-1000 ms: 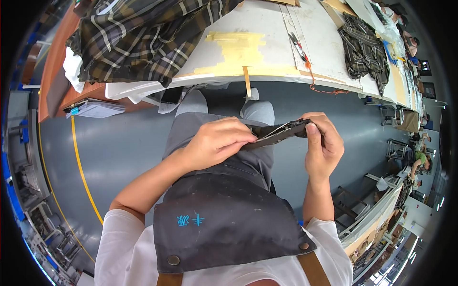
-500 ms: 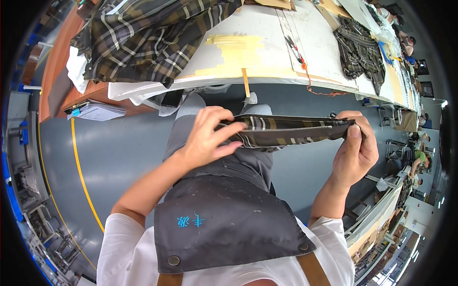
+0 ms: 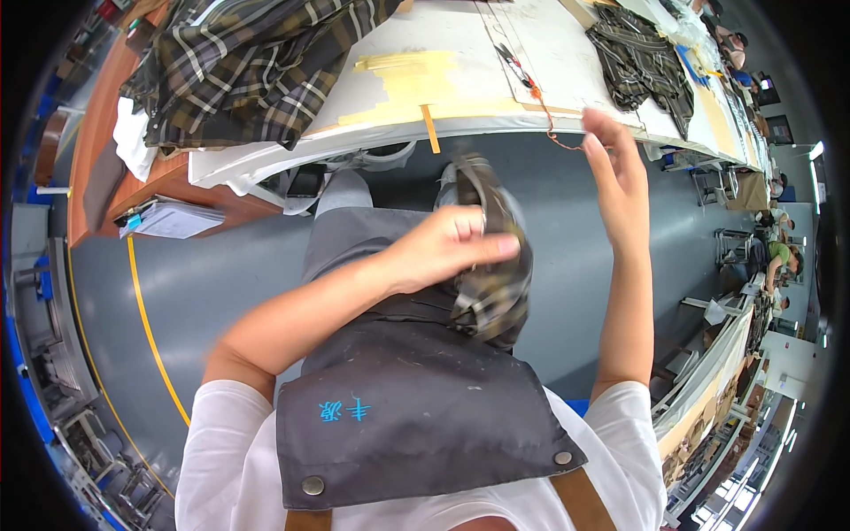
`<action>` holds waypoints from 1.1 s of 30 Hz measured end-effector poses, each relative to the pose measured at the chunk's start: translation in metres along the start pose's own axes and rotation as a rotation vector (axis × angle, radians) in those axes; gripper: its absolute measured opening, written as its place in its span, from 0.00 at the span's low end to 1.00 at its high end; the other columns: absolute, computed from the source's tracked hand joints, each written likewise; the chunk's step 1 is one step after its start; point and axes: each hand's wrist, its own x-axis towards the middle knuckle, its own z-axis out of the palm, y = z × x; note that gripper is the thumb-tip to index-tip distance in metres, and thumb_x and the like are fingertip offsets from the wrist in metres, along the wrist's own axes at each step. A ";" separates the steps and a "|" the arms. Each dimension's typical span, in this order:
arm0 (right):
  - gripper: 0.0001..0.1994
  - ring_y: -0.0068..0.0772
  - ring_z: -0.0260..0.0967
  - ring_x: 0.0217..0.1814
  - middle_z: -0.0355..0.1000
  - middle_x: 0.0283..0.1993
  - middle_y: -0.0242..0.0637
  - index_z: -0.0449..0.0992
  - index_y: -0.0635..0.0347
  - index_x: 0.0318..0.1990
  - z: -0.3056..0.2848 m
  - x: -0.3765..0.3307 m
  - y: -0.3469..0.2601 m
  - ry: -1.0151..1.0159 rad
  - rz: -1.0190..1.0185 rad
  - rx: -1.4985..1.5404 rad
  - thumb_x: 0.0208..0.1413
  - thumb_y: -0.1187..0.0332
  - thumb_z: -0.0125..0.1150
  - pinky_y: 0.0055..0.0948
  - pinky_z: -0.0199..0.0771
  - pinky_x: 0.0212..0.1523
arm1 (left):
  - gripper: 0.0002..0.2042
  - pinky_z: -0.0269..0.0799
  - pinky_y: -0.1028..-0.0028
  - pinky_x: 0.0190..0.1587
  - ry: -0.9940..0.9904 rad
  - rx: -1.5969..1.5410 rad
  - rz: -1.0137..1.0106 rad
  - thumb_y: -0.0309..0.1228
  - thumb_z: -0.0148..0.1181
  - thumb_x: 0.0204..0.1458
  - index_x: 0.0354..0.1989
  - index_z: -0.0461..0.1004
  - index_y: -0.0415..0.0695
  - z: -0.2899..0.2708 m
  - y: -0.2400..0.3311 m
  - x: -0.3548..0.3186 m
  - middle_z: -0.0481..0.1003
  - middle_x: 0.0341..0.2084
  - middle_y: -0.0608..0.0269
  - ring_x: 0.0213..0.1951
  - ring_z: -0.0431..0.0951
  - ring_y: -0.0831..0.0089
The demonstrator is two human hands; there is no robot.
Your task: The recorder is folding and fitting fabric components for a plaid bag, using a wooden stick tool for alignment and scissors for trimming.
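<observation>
Left hand (image 3: 443,252): fingers curled and pinching the upper edge of a dark plaid fabric piece (image 3: 492,265), which hangs crumpled from the grip in front of the person's lap, over the dark grey apron (image 3: 416,398).

Right hand (image 3: 615,173): raised, fingers loosely spread and slightly bent, holding nothing; it sits near the front edge of the white work table (image 3: 460,115), close to a thin orange cord (image 3: 553,133) dangling there.

On the table: a large brown-and-green plaid cloth heap (image 3: 257,62) at the left, a yellow paper pattern sheet (image 3: 416,80) in the middle, and another dark plaid garment piece (image 3: 642,62) well apart at the right.

Below: grey floor (image 3: 221,274) with a yellow line (image 3: 146,327).
</observation>
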 end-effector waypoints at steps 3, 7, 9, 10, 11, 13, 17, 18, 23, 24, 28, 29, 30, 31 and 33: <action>0.20 0.31 0.62 0.52 0.65 0.47 0.34 0.66 0.59 0.51 0.002 -0.036 -0.028 -0.360 -0.100 0.520 0.49 0.69 0.60 0.29 0.59 0.53 | 0.14 0.66 0.75 0.45 0.067 -0.364 0.001 0.27 0.56 0.51 0.46 0.66 0.39 -0.006 -0.008 0.000 0.71 0.40 0.66 0.42 0.71 0.78; 0.20 0.36 0.65 0.48 0.68 0.45 0.37 0.69 0.60 0.47 0.023 -0.058 -0.039 -0.368 -0.134 0.073 0.42 0.77 0.60 0.28 0.65 0.48 | 0.18 0.62 0.74 0.52 0.050 -0.682 0.123 0.21 0.59 0.45 0.46 0.66 0.37 0.002 -0.011 -0.013 0.69 0.44 0.61 0.47 0.69 0.74; 0.20 0.38 0.67 0.46 0.69 0.43 0.39 0.71 0.60 0.44 0.030 -0.058 -0.025 -0.353 -0.199 -0.079 0.38 0.80 0.60 0.29 0.68 0.45 | 0.19 0.62 0.73 0.52 0.122 -0.821 0.023 0.18 0.57 0.45 0.48 0.65 0.37 -0.001 -0.014 -0.022 0.69 0.45 0.60 0.48 0.69 0.73; 0.20 0.41 0.68 0.43 0.71 0.41 0.40 0.72 0.61 0.42 0.034 -0.058 -0.012 -0.339 -0.257 -0.135 0.35 0.81 0.60 0.31 0.69 0.42 | 0.20 0.62 0.71 0.53 0.092 -0.895 -0.017 0.16 0.56 0.45 0.49 0.65 0.38 -0.003 -0.016 -0.023 0.69 0.44 0.61 0.49 0.69 0.71; 0.19 0.43 0.69 0.40 0.72 0.38 0.42 0.73 0.61 0.39 0.038 -0.056 -0.006 -0.330 -0.315 -0.188 0.33 0.82 0.60 0.33 0.71 0.39 | 0.20 0.62 0.71 0.53 0.095 -0.900 -0.018 0.16 0.56 0.45 0.49 0.65 0.38 -0.002 -0.015 -0.024 0.69 0.44 0.61 0.49 0.69 0.71; 0.17 0.44 0.71 0.36 0.73 0.34 0.41 0.74 0.62 0.35 0.052 -0.052 -0.006 -0.312 -0.284 -0.145 0.31 0.83 0.59 0.33 0.72 0.36 | 0.18 0.65 0.73 0.49 -0.017 -0.907 0.067 0.17 0.55 0.45 0.48 0.66 0.38 0.000 -0.014 -0.026 0.71 0.43 0.61 0.46 0.70 0.72; 0.17 0.45 0.71 0.36 0.73 0.33 0.42 0.73 0.63 0.35 0.068 -0.048 -0.004 -0.429 -0.195 -0.045 0.31 0.82 0.58 0.35 0.71 0.33 | 0.14 0.64 0.79 0.40 -0.112 -0.954 -0.062 0.17 0.55 0.45 0.43 0.68 0.38 -0.019 -0.021 -0.032 0.72 0.36 0.64 0.41 0.71 0.77; 0.16 0.46 0.71 0.35 0.72 0.32 0.42 0.73 0.63 0.35 0.071 -0.049 -0.003 -0.494 -0.143 -0.126 0.30 0.81 0.59 0.36 0.71 0.33 | 0.13 0.65 0.78 0.41 -0.104 -0.948 -0.115 0.18 0.57 0.45 0.41 0.69 0.39 -0.024 -0.023 -0.031 0.72 0.34 0.65 0.40 0.71 0.77; 0.16 0.45 0.69 0.35 0.71 0.32 0.41 0.73 0.63 0.34 0.091 -0.044 0.007 -0.534 -0.040 -0.233 0.31 0.82 0.56 0.37 0.70 0.33 | 0.12 0.66 0.78 0.42 0.340 -0.868 -0.088 0.19 0.59 0.45 0.40 0.70 0.40 -0.025 -0.026 -0.018 0.72 0.35 0.66 0.39 0.72 0.77; 0.16 0.45 0.69 0.35 0.71 0.32 0.41 0.73 0.63 0.34 0.093 -0.042 0.008 -0.544 -0.034 -0.230 0.31 0.82 0.56 0.37 0.70 0.33 | 0.12 0.66 0.77 0.43 0.390 -0.910 -0.109 0.19 0.59 0.45 0.39 0.70 0.40 -0.028 -0.026 -0.016 0.72 0.35 0.65 0.39 0.72 0.77; 0.16 0.42 0.68 0.37 0.70 0.33 0.37 0.73 0.64 0.33 0.102 -0.036 0.015 -0.395 -0.112 -0.116 0.29 0.84 0.54 0.36 0.70 0.33 | 0.11 0.67 0.75 0.45 0.437 -0.937 -0.131 0.18 0.57 0.46 0.40 0.71 0.38 -0.038 -0.036 -0.013 0.73 0.35 0.64 0.39 0.72 0.75; 0.16 0.41 0.68 0.37 0.69 0.32 0.36 0.73 0.64 0.32 0.103 -0.035 0.019 -0.423 -0.101 -0.115 0.29 0.84 0.53 0.36 0.70 0.33 | 0.11 0.67 0.75 0.45 0.440 -0.942 -0.136 0.18 0.57 0.46 0.40 0.71 0.38 -0.041 -0.034 -0.012 0.73 0.35 0.64 0.39 0.72 0.75; 0.16 0.41 0.68 0.37 0.69 0.32 0.36 0.73 0.64 0.32 0.104 -0.033 0.021 -0.426 -0.094 -0.114 0.29 0.84 0.53 0.36 0.70 0.33 | 0.11 0.67 0.75 0.44 0.358 -0.960 -0.152 0.19 0.57 0.47 0.40 0.70 0.38 -0.044 -0.032 -0.011 0.73 0.35 0.63 0.39 0.72 0.75; 0.18 0.43 0.68 0.37 0.69 0.33 0.39 0.73 0.64 0.34 0.104 -0.031 0.023 -0.475 -0.075 -0.159 0.28 0.85 0.55 0.34 0.70 0.34 | 0.11 0.67 0.75 0.44 0.275 -0.977 -0.168 0.19 0.57 0.47 0.41 0.70 0.38 -0.047 -0.030 -0.010 0.74 0.35 0.63 0.39 0.73 0.75; 0.20 0.45 0.68 0.38 0.69 0.34 0.42 0.73 0.65 0.36 0.106 -0.029 0.024 -0.530 -0.048 -0.197 0.27 0.86 0.56 0.33 0.70 0.35 | 0.11 0.67 0.75 0.44 0.229 -1.007 -0.127 0.20 0.56 0.47 0.41 0.70 0.39 -0.051 -0.034 -0.009 0.74 0.35 0.62 0.39 0.73 0.74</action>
